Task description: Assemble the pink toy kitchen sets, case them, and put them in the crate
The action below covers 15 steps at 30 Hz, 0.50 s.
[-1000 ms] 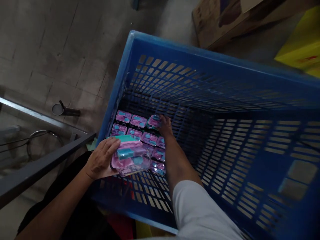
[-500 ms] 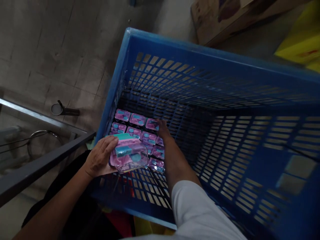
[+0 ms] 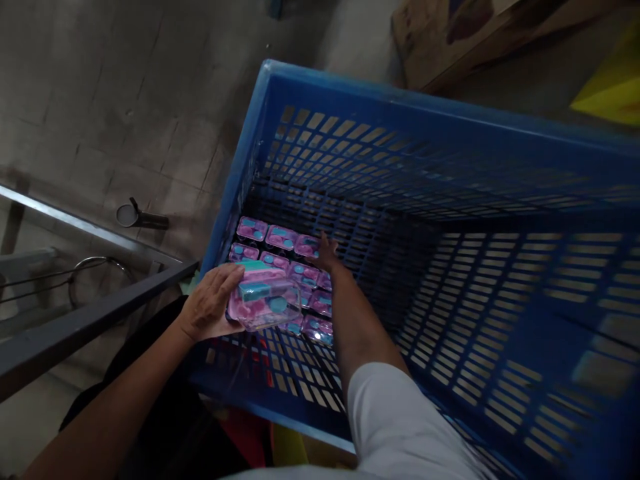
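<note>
My left hand (image 3: 214, 300) grips a clear plastic pack (image 3: 267, 303) with pink and turquoise contents, tilted above the blue crate's left end. It may be more than one pack; the overlap hides this. Deep inside the blue crate (image 3: 420, 100), several similar packs (image 3: 283, 237) lie in rows on the bottom. My right hand (image 3: 327, 253) reaches down at the right end of the top row, beside a pack (image 3: 307, 246). Its fingers look apart, and I cannot tell whether they touch that pack. The held pack covers part of the lower rows.
A dark metal bar (image 3: 100, 307) runs along the left side of the crate. Beyond it, a grey metal fitting (image 3: 143, 217) sits over the tiled floor. A cardboard box (image 3: 450, 47) and yellow material (image 3: 610, 87) lie behind the crate.
The view has shifted slightly, so the crate appears a little further right. My left hand still holds the pack. My right hand's fingers have lifted apart a little by the top row's end.
</note>
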Motion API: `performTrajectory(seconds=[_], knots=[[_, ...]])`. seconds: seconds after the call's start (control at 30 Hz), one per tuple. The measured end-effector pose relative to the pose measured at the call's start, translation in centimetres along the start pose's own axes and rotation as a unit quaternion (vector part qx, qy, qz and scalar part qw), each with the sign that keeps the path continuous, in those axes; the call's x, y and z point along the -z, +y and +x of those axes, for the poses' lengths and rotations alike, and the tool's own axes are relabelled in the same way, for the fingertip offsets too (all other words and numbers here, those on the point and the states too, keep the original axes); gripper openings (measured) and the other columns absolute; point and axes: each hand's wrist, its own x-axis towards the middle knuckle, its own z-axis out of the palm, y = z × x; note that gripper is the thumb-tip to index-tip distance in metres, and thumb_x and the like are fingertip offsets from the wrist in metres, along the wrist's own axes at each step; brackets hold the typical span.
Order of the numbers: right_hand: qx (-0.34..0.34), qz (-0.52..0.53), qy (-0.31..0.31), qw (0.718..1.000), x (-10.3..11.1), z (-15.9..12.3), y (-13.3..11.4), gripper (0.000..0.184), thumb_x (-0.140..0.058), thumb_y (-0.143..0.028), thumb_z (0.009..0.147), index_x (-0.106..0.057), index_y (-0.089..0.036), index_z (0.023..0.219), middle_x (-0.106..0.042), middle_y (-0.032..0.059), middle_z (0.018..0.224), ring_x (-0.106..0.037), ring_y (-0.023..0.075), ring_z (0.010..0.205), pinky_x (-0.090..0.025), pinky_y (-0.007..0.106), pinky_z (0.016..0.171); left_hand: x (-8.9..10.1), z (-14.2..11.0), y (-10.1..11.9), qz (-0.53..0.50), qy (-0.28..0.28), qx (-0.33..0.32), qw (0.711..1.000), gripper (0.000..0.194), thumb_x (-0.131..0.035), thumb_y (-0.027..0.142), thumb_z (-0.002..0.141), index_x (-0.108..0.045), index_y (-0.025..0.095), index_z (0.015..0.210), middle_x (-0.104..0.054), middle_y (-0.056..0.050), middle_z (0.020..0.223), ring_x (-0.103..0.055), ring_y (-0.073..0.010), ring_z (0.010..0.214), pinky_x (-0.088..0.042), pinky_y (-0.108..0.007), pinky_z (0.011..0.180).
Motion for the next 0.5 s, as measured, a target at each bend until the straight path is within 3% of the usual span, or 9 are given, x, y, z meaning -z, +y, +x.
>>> performTrajectory(seconds=[0.1,0.17,0.23,0.27,0.33,0.37,0.4,0.5], knots=[[-0.021,-0.006,-0.016,1.000,2.2,-1.1,-1.6,0.115,-0.086,-0.054,0.060,-0.033,-0.013,0.153,-0.028,0.0255,0.154,-0.030,0.0442,0.144,-0.035,0.056,0.113,-0.2,-0.1,-0.1,0.011,0.002,-0.002,1.000,0.116,-0.083,0.036,0.070,-0.010,0.015,0.158,-0.054,-0.023,0.135,-0.056,-0.0365,0.127,-0.052,-0.052,0.102],[0.020,0.029,0.001,0.999,4.9,-3.1,-3.7,0.103,-0.078,-0.060,0.070,-0.035,-0.018,0.153,-0.024,0.0213,0.158,-0.026,0.0408,0.147,-0.034,0.055,0.116,-0.3,-0.1,-0.1,0.011,0.002,-0.006,1.000,0.117,-0.082,0.034,0.069,-0.009,0.014,0.158,-0.055,-0.023,0.135,-0.056,-0.0361,0.127,-0.052,-0.051,0.102],[0.131,0.136,-0.008,0.982,8.1,-6.6,-6.7,0.091,-0.068,-0.066,0.078,-0.035,-0.024,0.153,-0.026,0.0159,0.158,-0.034,0.0351,0.145,-0.041,0.052,0.112,-0.3,-0.1,-0.2,0.011,0.003,-0.008,1.000,0.115,-0.081,0.032,0.070,-0.009,0.014,0.158,-0.056,-0.023,0.135,-0.056,-0.0357,0.127,-0.051,-0.051,0.103],[0.211,0.200,-0.060,0.955,9.7,-8.7,-8.4,0.088,-0.063,-0.069,0.081,-0.032,-0.031,0.154,-0.029,0.0121,0.157,-0.040,0.0324,0.142,-0.046,0.051,0.108,-0.3,-0.1,-0.2,0.013,0.003,-0.009,1.000,0.114,-0.080,0.032,0.070,-0.010,0.013,0.157,-0.056,-0.023,0.135,-0.056,-0.0357,0.126,-0.051,-0.051,0.103],[0.352,0.241,-0.170,0.888,12.0,-13.2,-12.0,0.105,-0.075,-0.072,0.069,-0.025,-0.040,0.156,-0.032,0.0064,0.158,-0.042,0.0319,0.141,-0.047,0.053,0.108,-0.2,-0.1,-0.2,0.021,0.001,-0.005,1.000,0.112,-0.080,0.034,0.069,-0.014,0.011,0.156,-0.056,-0.023,0.134,-0.057,-0.0361,0.126,-0.051,-0.050,0.103],[0.401,0.223,-0.183,0.870,12.6,-15.2,-13.7,0.116,-0.082,-0.069,0.061,-0.023,-0.041,0.156,-0.034,0.0056,0.157,-0.040,0.0323,0.143,-0.044,0.053,0.111,-0.1,-0.1,-0.2,0.026,-0.001,0.001,1.000,0.112,-0.081,0.034,0.068,-0.016,0.010,0.156,-0.056,-0.024,0.135,-0.057,-0.0364,0.125,-0.051,-0.050,0.103],[0.437,0.205,-0.171,0.859,12.8,-16.8,-15.1,0.115,-0.085,-0.063,0.063,-0.022,-0.042,0.157,-0.038,0.0058,0.155,-0.040,0.0313,0.143,-0.043,0.053,0.113,-0.1,-0.2,-0.2,0.031,-0.003,0.007,0.999,0.112,-0.082,0.033,0.067,-0.017,0.010,0.155,-0.056,-0.024,0.135,-0.058,-0.0366,0.124,-0.052,-0.049,0.103],[0.447,0.161,-0.087,0.876,11.7,-19.0,-17.5,0.102,-0.081,-0.041,0.078,-0.019,-0.040,0.159,-0.049,0.0092,0.145,-0.050,0.0285,0.135,-0.048,0.050,0.109,0.0,0.0,-0.2,0.045,-0.007,0.007,0.999,0.112,-0.081,0.031,0.065,-0.018,0.010,0.155,-0.056,-0.023,0.135,-0.060,-0.0366,0.122,-0.052,-0.049,0.101]])
